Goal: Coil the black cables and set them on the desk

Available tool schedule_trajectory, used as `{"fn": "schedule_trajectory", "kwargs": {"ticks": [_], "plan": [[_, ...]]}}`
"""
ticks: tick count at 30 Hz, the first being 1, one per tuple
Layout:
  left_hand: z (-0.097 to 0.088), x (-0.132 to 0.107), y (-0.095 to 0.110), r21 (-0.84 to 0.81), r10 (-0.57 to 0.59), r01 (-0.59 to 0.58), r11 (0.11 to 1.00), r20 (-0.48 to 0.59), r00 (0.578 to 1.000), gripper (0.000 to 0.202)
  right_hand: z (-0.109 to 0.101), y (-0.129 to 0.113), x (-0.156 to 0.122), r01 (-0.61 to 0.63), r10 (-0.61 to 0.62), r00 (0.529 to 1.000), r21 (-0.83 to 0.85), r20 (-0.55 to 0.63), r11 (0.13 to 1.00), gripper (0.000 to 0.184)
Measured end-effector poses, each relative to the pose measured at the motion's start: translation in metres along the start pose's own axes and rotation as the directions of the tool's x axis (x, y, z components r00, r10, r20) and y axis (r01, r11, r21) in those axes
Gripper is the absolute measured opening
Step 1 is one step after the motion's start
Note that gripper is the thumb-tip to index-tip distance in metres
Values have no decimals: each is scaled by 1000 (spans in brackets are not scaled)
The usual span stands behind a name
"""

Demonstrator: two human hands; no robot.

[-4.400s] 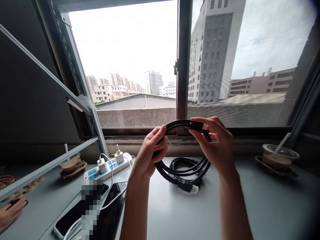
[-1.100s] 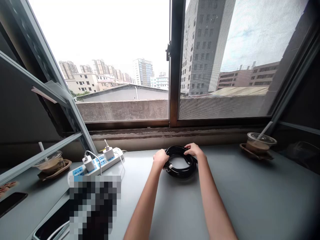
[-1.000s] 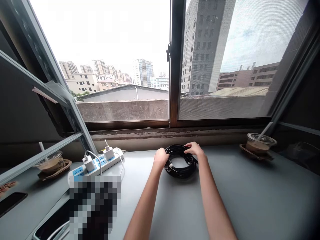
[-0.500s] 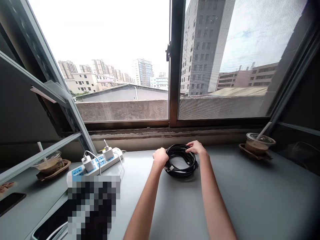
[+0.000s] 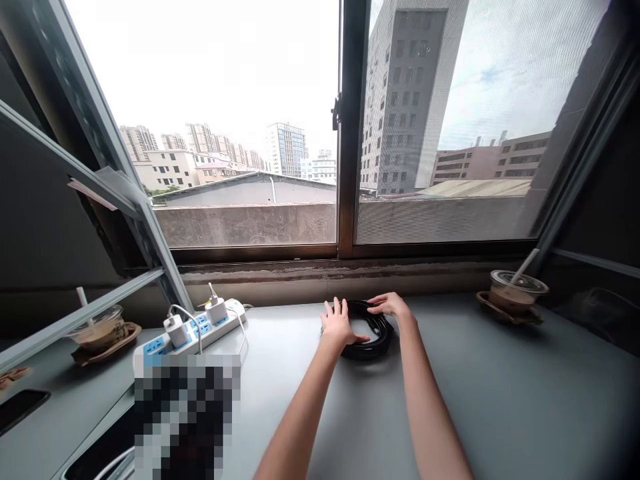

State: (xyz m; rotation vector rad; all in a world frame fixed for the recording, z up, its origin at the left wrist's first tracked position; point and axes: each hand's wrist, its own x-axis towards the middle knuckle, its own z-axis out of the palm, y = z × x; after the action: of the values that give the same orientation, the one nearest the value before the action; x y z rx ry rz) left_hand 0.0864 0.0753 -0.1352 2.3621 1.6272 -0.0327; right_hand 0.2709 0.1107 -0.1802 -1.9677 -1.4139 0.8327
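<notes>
A coil of black cable (image 5: 383,343) lies on the grey tabletop below the window, looped into a ring with an open middle. My left hand (image 5: 339,325) is spread over the ring's left side, fingers apart and pointing away from me, the thumb reaching right across the near part. It covers much of that side, so the cable beneath is hidden. At the back right of the ring, my right hand (image 5: 393,307) has its thumb and fingers on the coil, fingers pointing left.
To the left, a white power strip (image 5: 233,321) holds plugs with white cables, behind a blurred-out patch. Lidded drink cups stand on brown holders at the right (image 5: 515,293) and far left (image 5: 100,327). A phone (image 5: 23,408) lies at the left edge; a metal frame (image 5: 150,233) rises there.
My left hand has gone from a closed grip on the coil's left side to spread fingers, shifting right over it. My right hand stays at the coil's back right, slightly lower.
</notes>
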Motion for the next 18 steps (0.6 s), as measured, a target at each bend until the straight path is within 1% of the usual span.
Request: {"fn": "schedule_trajectory", "kwargs": {"ticks": [2, 5, 10, 14, 15, 18], "plan": [[6, 3, 0, 20, -3, 3, 1000, 8, 1000, 109, 2, 2, 0, 10, -10, 1000, 4, -18, 1000, 27], [11, 7, -2, 23, 0, 0, 1000, -23, 1000, 104, 5, 4, 1, 19, -19, 998, 2, -60, 1000, 27], [17, 8, -2, -37, 15, -21, 999, -164, 986, 85, 12, 3, -2, 24, -27, 989, -25, -143, 999, 28], [19, 3, -4, -153, 17, -68, 986, -314, 949, 51, 21, 6, -10, 24, -37, 978, -65, -207, 998, 28], [20, 1, -7, -184, 17, -87, 979, -352, 936, 48, 23, 8, -13, 31, -47, 974, -75, -221, 997, 27], [24, -12, -21, -252, 17, -149, 956, -460, 888, 48, 27, 12, -18, 86, -106, 962, -88, -251, 992, 27]]}}
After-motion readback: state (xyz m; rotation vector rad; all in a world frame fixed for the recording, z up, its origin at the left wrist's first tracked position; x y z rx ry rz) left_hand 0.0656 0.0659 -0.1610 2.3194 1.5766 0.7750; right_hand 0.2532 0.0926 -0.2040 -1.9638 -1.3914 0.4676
